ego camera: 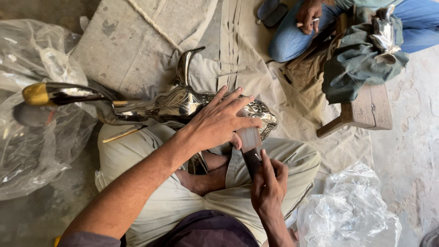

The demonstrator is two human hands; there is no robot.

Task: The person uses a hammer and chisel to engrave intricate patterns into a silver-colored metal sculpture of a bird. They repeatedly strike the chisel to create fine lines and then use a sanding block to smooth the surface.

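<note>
A shiny metal bird figure (169, 106) with a long neck and a gold-tipped head lies across my crossed legs. My left hand (219, 120) rests flat on its patterned body, fingers spread, holding it down. My right hand (267, 185) grips the dark handle of a tool (250, 151) whose pale blocky end touches the figure's body just under my left fingers.
Crumpled clear plastic bags lie at the left (41, 114) and lower right (350, 210). A tan cloth (228, 41) covers the ground. Another person (311, 18) sits at the top right beside a wooden stool (366, 110) bearing a green cloth and another shiny metal piece (384, 34).
</note>
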